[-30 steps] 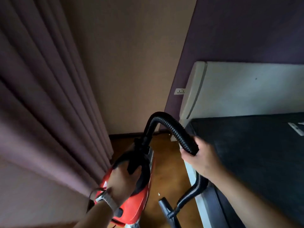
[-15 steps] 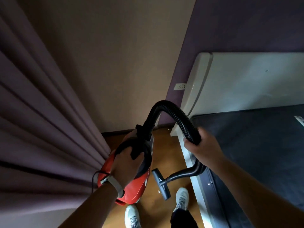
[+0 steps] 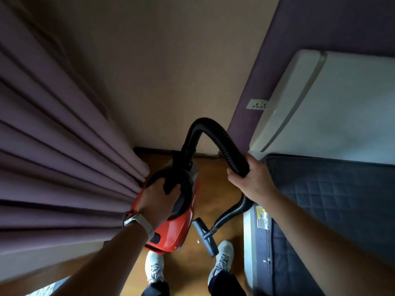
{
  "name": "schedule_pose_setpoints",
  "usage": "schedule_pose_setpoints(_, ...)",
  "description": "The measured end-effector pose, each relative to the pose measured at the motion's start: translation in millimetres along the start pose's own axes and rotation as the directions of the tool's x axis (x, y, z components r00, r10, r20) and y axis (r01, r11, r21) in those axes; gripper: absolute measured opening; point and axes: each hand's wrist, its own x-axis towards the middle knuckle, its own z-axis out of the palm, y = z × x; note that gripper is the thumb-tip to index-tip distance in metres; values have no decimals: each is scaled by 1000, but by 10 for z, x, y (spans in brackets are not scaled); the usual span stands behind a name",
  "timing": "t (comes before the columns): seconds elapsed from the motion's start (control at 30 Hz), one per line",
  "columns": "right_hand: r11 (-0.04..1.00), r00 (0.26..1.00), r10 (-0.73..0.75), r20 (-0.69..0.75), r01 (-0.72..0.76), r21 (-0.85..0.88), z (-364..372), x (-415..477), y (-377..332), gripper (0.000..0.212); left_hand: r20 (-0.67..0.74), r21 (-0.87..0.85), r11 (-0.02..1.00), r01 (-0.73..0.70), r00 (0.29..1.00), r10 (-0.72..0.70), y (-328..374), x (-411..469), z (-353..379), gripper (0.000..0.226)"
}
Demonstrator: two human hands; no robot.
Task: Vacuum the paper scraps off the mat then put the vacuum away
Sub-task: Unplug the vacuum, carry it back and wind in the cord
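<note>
Vacuum carried down a narrow floor strip between curtain and bed.
Left hand (image 3: pixel 159 196) grips the one red vacuum (image 3: pixel 173 228) by its handle; right hand (image 3: pixel 253 180) is wrapped around the hose (image 3: pixel 222 139). One nozzle (image 3: pixel 204 236) hangs above two shoes (image 3: pixel 223 256), curtain (image 3: pixel 64 157) touching the vacuum's left, bed (image 3: pixel 331 199) edge at right.

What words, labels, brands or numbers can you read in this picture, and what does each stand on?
No text can be read.
Sticker on the bed's side: yellow and black print, too blurred to read.
Wall socket: only slots, no lettering.
Vacuum: no legible brand.
Watch: face hidden.
</note>
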Motion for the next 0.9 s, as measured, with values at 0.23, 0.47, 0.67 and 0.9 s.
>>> schedule_pose_setpoints(0.23,999,999,-25,35,24,34,131,468,288,27,-59,-107,994,12,998,-19,-2,306,500,28)
schedule_pose_setpoints(0.47,999,999,-42,-9,41,-32,388,791,867,25,-59,-78,996,-31,998,26,-319,743,1114,23)
schedule_pose_setpoints(0.67,983,992,-127,-13,124,-133,1161,1027,1867,29,-104,-112,992,-59,993,48,-927,1315,2064,22)
schedule_pose_setpoints(0.9,975,984,-149,-96,130,-180,2302,1483,3157,33,-90,-187,980,-69,995,53,-1876,2027,3250,16)
